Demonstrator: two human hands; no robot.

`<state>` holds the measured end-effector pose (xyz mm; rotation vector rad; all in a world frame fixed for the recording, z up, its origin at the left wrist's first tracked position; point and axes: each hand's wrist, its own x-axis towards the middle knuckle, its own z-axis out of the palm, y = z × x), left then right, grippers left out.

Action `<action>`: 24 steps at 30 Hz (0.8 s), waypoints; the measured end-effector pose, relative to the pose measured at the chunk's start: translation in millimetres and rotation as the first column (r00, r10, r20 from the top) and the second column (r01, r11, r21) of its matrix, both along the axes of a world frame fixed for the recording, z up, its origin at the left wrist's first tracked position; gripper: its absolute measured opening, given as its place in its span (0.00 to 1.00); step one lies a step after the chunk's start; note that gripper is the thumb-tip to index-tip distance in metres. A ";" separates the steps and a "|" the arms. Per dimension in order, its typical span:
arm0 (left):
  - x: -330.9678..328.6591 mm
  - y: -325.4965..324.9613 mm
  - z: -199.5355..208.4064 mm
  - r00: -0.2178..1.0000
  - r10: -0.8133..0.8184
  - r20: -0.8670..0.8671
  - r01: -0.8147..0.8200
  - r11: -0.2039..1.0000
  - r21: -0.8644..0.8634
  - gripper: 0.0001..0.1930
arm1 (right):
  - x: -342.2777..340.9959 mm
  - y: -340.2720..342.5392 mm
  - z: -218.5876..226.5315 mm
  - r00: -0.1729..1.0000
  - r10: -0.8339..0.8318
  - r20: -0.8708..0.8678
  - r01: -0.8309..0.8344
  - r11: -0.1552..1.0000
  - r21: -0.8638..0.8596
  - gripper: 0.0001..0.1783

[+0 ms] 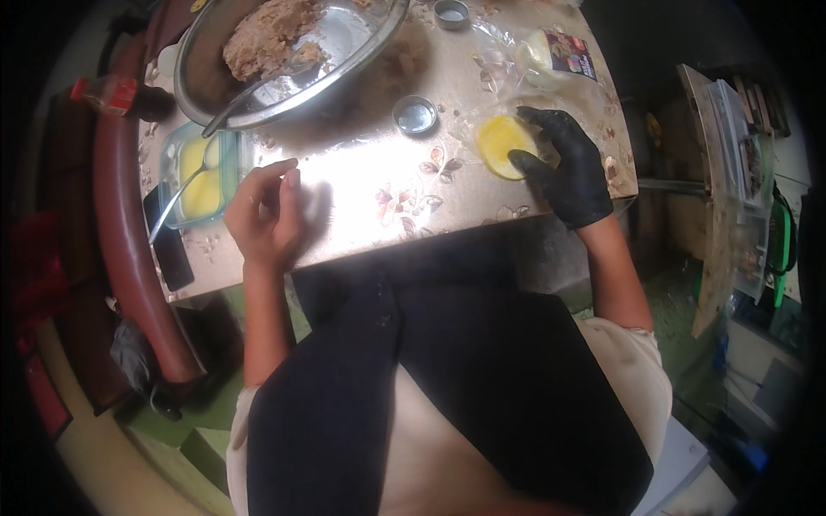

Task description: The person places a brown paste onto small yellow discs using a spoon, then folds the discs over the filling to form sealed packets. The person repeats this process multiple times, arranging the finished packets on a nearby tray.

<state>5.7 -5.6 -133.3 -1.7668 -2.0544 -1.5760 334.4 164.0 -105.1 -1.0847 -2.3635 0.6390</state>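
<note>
My right hand (568,163), in a black glove, is closed on the edge of a flat yellow disc (501,144), thumb on its near side and fingers at its far side. Clear plastic film lies around the disc. My bare left hand (265,211) is held over the table's left part, fingers loosely curled and thumb apart, with nothing seen in it. Close by on its left stands a clear container (202,185) of yellow liquid or spread, a spoon (185,185) resting in it. Between the hands sits a small round metal tin (415,115).
A large metal bowl (323,101) at the far left holds ground-meat-like mixture (262,43) and a spoon. Another small tin (451,13) and a plastic package (571,57) lie farther back. A red-capped bottle (120,97) and a dark phone-like slab (176,262) are at left.
</note>
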 end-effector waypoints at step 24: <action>-4.3 -1.1 -2.3 0.999 -0.004 0.038 0.005 0.999 -0.035 0.04 | -11.3 2.7 6.3 0.998 -0.065 -0.027 0.065 0.998 0.013 0.19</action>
